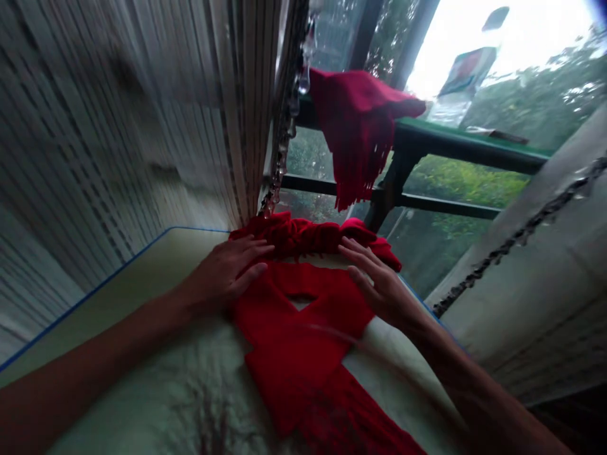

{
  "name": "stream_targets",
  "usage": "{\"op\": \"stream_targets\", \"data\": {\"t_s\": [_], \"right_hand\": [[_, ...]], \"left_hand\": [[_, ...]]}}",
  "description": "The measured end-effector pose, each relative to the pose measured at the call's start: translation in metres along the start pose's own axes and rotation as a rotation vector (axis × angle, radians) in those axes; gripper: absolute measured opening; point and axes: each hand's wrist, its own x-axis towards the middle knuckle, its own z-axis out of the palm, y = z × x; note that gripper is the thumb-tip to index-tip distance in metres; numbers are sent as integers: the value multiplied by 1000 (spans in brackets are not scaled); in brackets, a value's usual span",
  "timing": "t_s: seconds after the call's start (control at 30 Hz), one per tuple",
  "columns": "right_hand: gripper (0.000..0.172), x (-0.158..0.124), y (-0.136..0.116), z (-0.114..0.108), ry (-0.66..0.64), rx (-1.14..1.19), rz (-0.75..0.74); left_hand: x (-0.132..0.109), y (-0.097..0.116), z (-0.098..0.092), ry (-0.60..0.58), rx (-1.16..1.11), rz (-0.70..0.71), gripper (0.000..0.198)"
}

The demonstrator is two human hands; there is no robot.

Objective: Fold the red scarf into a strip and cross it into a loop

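We see the left hand (222,275) lying open on the bunched top of a red scarf (298,328), its fingers (251,248) spread, with nothing pinched. The right hand (384,284) is open too, its fingers (355,251) spread at the scarf's upper right fold; we cannot tell if they touch it or hover just above. No grip on either side. The scarf lies between the hands and under the left palm, crossed over itself with a small gap at the middle. Its lower end runs toward 6 o'clock and is cut off by the frame. Both forearms are also cut off, at 8 and 5 o'clock. Below the hands is a white quilted cover (156,392), with a pale sheet with a blue edge (142,278) at 9 o'clock. A blurred curtain (142,126) fills 10 o'clock and hems in the left side. A red fringed cloth (358,133) hangs at 12 o'clock over a green railing (469,142), well above the hands. A grey wall (531,297) closes 3 o'clock. There is some open cover beside each arm, and the view outside is too blurred to make out.
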Motion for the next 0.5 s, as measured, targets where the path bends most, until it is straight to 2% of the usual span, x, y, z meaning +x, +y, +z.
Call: {"op": "stream_targets", "data": {"t_s": [0.1, 0.2, 0.3, 0.37, 0.5], "right_hand": [[53, -3, 30, 7, -63, -76, 104], [56, -4, 35, 20, -137, -138, 162], [55, -1, 24, 29, -185, -195, 159], [53, 2, 17, 32, -201, -219, 141], [50, 5, 8, 36, -260, -219, 115]], "left_hand": [[22, 7, 1, 34, -41, 68, 42], [29, 36, 8, -10, -96, 157, 31], [14, 73, 15, -97, -198, 271, 24], [-1, 92, 18, -89, -225, 355, 24], [-22, 113, 14, -68, -277, 467, 37]]}}
